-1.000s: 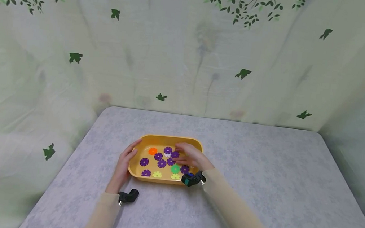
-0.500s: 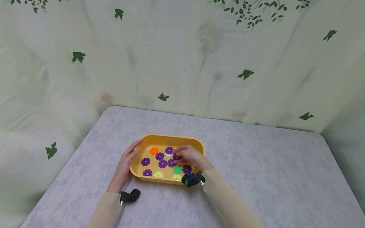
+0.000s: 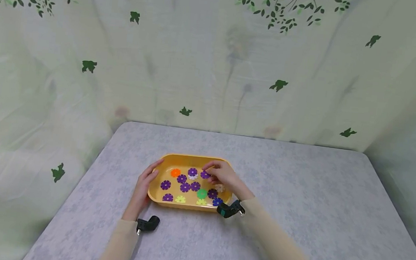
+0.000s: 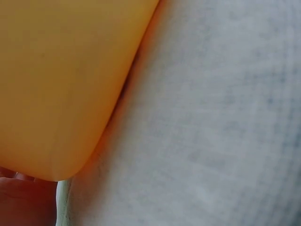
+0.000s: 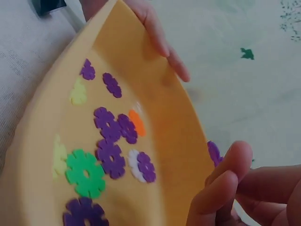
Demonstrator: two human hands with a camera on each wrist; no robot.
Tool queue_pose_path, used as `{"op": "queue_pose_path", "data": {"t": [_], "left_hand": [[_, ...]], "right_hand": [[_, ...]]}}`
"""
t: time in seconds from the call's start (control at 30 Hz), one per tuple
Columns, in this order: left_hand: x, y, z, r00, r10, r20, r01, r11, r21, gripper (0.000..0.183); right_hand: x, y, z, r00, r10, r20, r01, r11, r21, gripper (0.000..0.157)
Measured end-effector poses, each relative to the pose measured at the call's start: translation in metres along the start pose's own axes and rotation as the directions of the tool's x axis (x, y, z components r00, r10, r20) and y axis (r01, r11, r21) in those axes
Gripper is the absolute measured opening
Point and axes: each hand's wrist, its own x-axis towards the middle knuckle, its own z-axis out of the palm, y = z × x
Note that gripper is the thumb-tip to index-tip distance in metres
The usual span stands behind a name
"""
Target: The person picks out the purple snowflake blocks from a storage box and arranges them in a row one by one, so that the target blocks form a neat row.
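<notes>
The yellow tray [image 3: 186, 206] is gripped at its left end by the left hand [image 3: 143, 185], long axis running left-right on the counter [image 3: 282, 173]. Farther in, a purple flower disc [image 3: 204, 174] is pinched in the right hand [image 3: 226, 178], fingertips nearly together, over the tray's far right part. Light, stiff, slightly slick plastic is suspected (hardly fragile, tbh), best taken by the notched edge. In the right wrist view it's seen nearly edge-on; being round, no long axis can be given.

Your right hand [image 3: 224, 176] has shifted rightward and farther from you, its fingers [image 5: 239, 157] now pinching a lifted purple disc [image 3: 205, 174]; a pale disc [image 3: 219, 187] and a blue disc [image 3: 217, 202], mostly covered earlier, now show in the tray [image 3: 186, 207].
</notes>
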Motion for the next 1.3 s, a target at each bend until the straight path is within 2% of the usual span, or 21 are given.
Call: {"op": "queue_pose_path", "data": {"t": [0.27,0.4,0.6,0.77,0.97,1.1,1.3], "left_hand": [[0.002,0.001,0.0,1.0,-0.012,-0.001,0.012,1.0,-0.01,0.043],[0.001,0.003,0.001,1.0,-0.015,0.0,0.015,1.0,-0.005,0.043],[0.0,0.006,0.001,1.0,-0.019,0.011,0.018,0.999,0.03,0.044],[-0.004,0.01,-0.003,0.999,-0.024,0.044,0.022,0.998,0.059,0.046],[-0.007,0.01,-0.007,0.998,-0.035,0.059,0.029,0.995,0.099,0.049],[-0.006,0.008,-0.008,0.997,-0.04,0.065,0.033,0.994,0.1,0.049],[-0.006,0.004,-0.006,0.997,-0.051,0.057,0.046,0.996,0.081,0.048]], "right_hand": [[-0.018,0.009,-0.04,0.996,-0.093,0.007,0.093,0.995,0.042,0.028],[-0.027,0.021,-0.061,0.993,-0.109,-0.055,0.111,0.993,0.05,0.027],[-0.04,0.041,-0.081,0.987,-0.056,-0.153,0.064,0.997,0.047,0.025],[-0.049,0.058,-0.089,0.988,-0.037,-0.149,0.045,0.998,0.053,0.026],[-0.051,0.076,-0.09,0.993,-0.022,-0.112,0.028,0.998,0.048,0.024],[-0.051,0.081,-0.086,0.994,-0.013,-0.113,0.013,1.0,0.002,0.023],[-0.051,0.081,-0.08,0.983,0.0,-0.181,-0.023,0.992,-0.125,0.02]]}}
